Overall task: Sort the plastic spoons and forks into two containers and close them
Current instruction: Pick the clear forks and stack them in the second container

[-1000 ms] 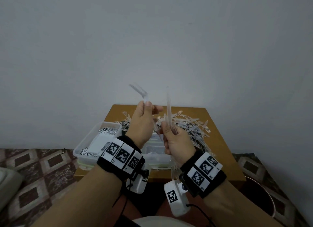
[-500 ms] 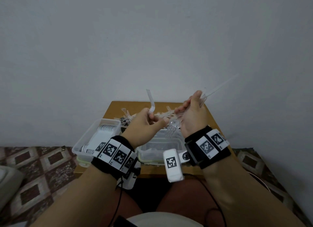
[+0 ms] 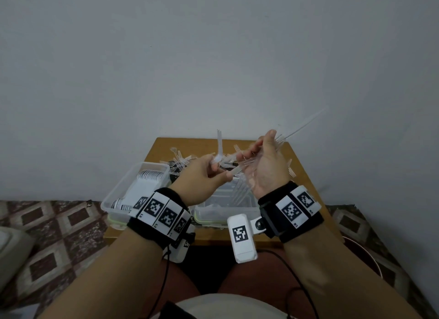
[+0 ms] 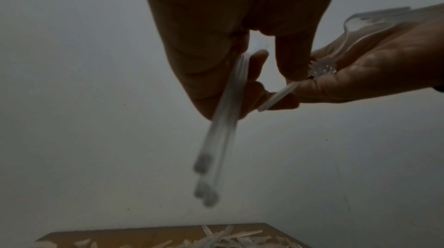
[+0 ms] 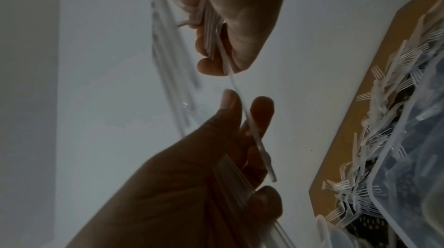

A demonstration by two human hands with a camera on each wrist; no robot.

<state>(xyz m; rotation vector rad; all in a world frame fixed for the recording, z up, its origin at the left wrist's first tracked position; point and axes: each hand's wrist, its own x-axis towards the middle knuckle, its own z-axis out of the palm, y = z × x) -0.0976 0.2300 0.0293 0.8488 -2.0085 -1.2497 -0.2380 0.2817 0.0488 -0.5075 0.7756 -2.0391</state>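
Note:
Over the small wooden table (image 3: 298, 169), both hands are raised. My left hand (image 3: 215, 163) pinches a clear plastic fork (image 3: 219, 145) by its handle, tines up. My right hand (image 3: 256, 150), palm turned toward me, grips a bundle of forks (image 3: 240, 188); the tines hang down over the right clear container (image 3: 225, 210) and the handles stick up to the right. In the right wrist view one handle (image 5: 250, 128) from the bundle reaches between my left fingers (image 5: 261, 107). The left container (image 3: 118, 195) holds stacked spoons. Loose forks (image 3: 180, 161) lie piled on the table behind.
A grey wall stands right behind the table. Both containers are open at the table's near edge, above my knees. Patterned floor tiles (image 3: 47, 235) lie on the left, and a dark round bin (image 3: 361, 252) sits at the lower right.
My right hand has turned palm-up and swung up and right with its fork bundle. My left hand has dropped a little and its fork now stands upright.

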